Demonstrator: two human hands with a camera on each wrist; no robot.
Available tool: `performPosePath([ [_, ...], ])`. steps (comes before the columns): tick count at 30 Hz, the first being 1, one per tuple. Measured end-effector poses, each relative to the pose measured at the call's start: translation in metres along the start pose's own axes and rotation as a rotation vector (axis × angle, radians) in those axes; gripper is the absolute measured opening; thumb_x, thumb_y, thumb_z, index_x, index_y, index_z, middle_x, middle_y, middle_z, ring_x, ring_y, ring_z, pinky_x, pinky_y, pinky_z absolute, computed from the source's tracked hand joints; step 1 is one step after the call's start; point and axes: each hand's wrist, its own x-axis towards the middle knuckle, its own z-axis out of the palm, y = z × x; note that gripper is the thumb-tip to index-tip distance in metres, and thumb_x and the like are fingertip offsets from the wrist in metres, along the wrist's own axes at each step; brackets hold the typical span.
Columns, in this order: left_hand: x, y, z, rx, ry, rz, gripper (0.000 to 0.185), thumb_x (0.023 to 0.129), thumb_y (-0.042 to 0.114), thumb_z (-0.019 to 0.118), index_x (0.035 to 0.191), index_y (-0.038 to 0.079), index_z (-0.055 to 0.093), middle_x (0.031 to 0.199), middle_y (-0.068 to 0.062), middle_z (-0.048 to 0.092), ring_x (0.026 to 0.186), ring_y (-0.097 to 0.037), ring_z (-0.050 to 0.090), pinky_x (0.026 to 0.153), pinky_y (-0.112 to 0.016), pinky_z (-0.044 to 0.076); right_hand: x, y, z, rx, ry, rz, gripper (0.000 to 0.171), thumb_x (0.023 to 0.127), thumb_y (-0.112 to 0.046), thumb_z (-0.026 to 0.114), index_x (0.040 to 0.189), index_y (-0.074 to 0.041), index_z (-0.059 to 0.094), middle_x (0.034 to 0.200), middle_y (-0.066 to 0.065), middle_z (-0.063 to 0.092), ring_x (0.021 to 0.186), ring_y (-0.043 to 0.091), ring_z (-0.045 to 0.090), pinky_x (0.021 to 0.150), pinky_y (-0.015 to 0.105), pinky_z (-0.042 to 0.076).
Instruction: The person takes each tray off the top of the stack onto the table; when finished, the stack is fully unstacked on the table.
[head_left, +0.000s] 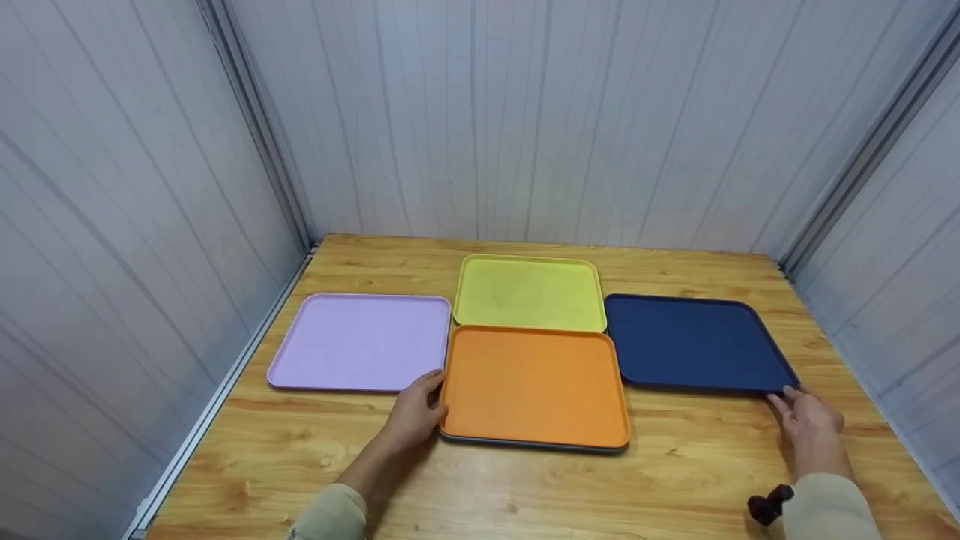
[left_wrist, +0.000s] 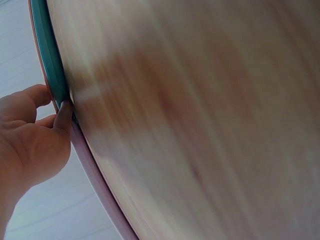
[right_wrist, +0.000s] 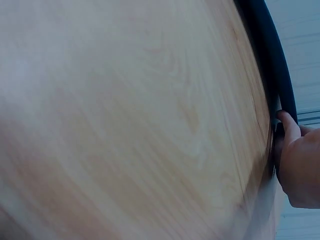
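Four trays lie on the wooden table. A lilac tray is at the left, a yellow tray at the back and a navy tray at the right. An orange tray at the front sits on a teal tray, of which only the rim shows. My left hand pinches the left near corner of the orange and teal stack, thumb on top, next to the lilac tray's edge. My right hand pinches the navy tray's near right corner.
Grey panelled walls close the table in at the back, left and right. Bare wood runs along the front of the table and behind the yellow tray. A black camera mount sits on my right wrist.
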Motion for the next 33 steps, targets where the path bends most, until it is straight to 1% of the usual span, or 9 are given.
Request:
performPosePath([
  [2, 0.0, 0.0, 0.0, -0.003, -0.001, 0.007, 0.055, 0.085, 0.001, 0.064, 0.135, -0.009, 0.046, 0.14, -0.022, 0.045, 0.13, -0.036, 0.04, 0.106, -0.045, 0.034, -0.002, 0.0, 0.004, -0.028, 0.025, -0.025, 0.072, 0.092, 0.01, 0.045, 0.149, -0.03, 0.026, 0.153, -0.018, 0.003, 0.137, 0.016, 0.027, 0.068, 0.021, 0.054],
  [5, 0.0, 0.0, 0.0, -0.009, -0.001, 0.012, 0.054, 0.085, 0.001, 0.064, 0.135, -0.009, 0.046, 0.14, -0.022, 0.044, 0.13, -0.036, 0.04, 0.106, -0.044, 0.035, -0.005, 0.001, 0.008, -0.126, 0.07, -0.051, 0.077, 0.088, 0.015, 0.047, 0.149, -0.026, 0.024, 0.154, -0.015, 0.004, 0.129, 0.014, 0.042, 0.092, 0.028, 0.047],
  [8, 0.0, 0.0, -0.001, -0.013, -0.001, 0.022, 0.054, 0.085, 0.001, 0.064, 0.134, -0.01, 0.046, 0.139, -0.024, 0.044, 0.13, -0.037, 0.04, 0.106, -0.045, 0.035, -0.007, 0.001, 0.01, -0.261, 0.103, -0.068, 0.077, 0.087, 0.014, 0.048, 0.15, -0.023, 0.026, 0.156, -0.008, 0.009, 0.098, 0.013, 0.065, 0.084, 0.028, 0.052],
  [12, 0.001, 0.0, -0.001, -0.018, -0.005, 0.018, 0.054, 0.084, 0.0, 0.064, 0.134, -0.011, 0.046, 0.139, -0.024, 0.045, 0.13, -0.037, 0.04, 0.106, -0.046, 0.034, -0.008, 0.003, 0.01, -0.447, 0.1, -0.125, 0.078, 0.084, 0.015, 0.047, 0.151, -0.015, 0.022, 0.157, 0.004, 0.011, 0.064, 0.008, 0.061, 0.067, 0.025, 0.055],
  [16, 0.0, -0.001, 0.0, -0.019, -0.008, 0.008, 0.055, 0.084, 0.0, 0.063, 0.135, -0.01, 0.045, 0.14, -0.023, 0.044, 0.131, -0.037, 0.038, 0.107, -0.045, 0.033, -0.008, 0.007, 0.012, -0.486, 0.135, -0.174, 0.072, 0.082, 0.014, 0.047, 0.147, -0.012, 0.03, 0.149, 0.01, 0.023, 0.057, 0.012, 0.048, 0.059, 0.026, 0.051],
  [22, 0.0, -0.001, 0.0, -0.019, 0.004, 0.024, 0.055, 0.083, -0.002, 0.062, 0.135, -0.01, 0.044, 0.139, -0.025, 0.044, 0.13, -0.037, 0.039, 0.105, -0.046, 0.035, -0.013, 0.019, 0.017, -0.382, 0.191, -0.205, 0.029, 0.087, 0.007, 0.048, 0.11, -0.007, 0.039, 0.125, 0.005, 0.033, 0.052, 0.015, 0.045, 0.05, 0.03, 0.046],
  [24, 0.0, -0.001, -0.001, -0.028, 0.002, 0.014, 0.055, 0.083, -0.002, 0.062, 0.135, -0.01, 0.044, 0.139, -0.024, 0.044, 0.13, -0.037, 0.039, 0.105, -0.045, 0.035, -0.015, 0.025, 0.019, -0.41, 0.163, -0.213, 0.03, 0.089, 0.004, 0.047, 0.115, -0.006, 0.038, 0.125, 0.006, 0.034, 0.056, 0.015, 0.051, 0.053, 0.029, 0.049],
  [29, 0.0, 0.0, -0.001, -0.029, -0.007, -0.005, 0.055, 0.084, 0.0, 0.062, 0.136, -0.009, 0.045, 0.14, -0.022, 0.044, 0.131, -0.034, 0.038, 0.106, -0.044, 0.035, -0.025, 0.041, 0.027, -0.466, 0.063, -0.193, 0.039, 0.094, -0.005, 0.048, 0.132, -0.001, 0.04, 0.094, 0.006, 0.058, 0.063, 0.015, 0.061, 0.063, 0.027, 0.056],
  [33, 0.0, -0.001, -0.001, -0.028, -0.007, 0.007, 0.055, 0.084, -0.001, 0.062, 0.135, -0.009, 0.045, 0.14, -0.023, 0.044, 0.13, -0.035, 0.039, 0.105, -0.046, 0.035, -0.034, 0.054, 0.036, -0.474, -0.042, -0.156, 0.029, 0.096, -0.011, 0.048, 0.124, -0.001, 0.044, 0.076, 0.004, 0.059, 0.068, 0.015, 0.063, 0.066, 0.027, 0.056],
])
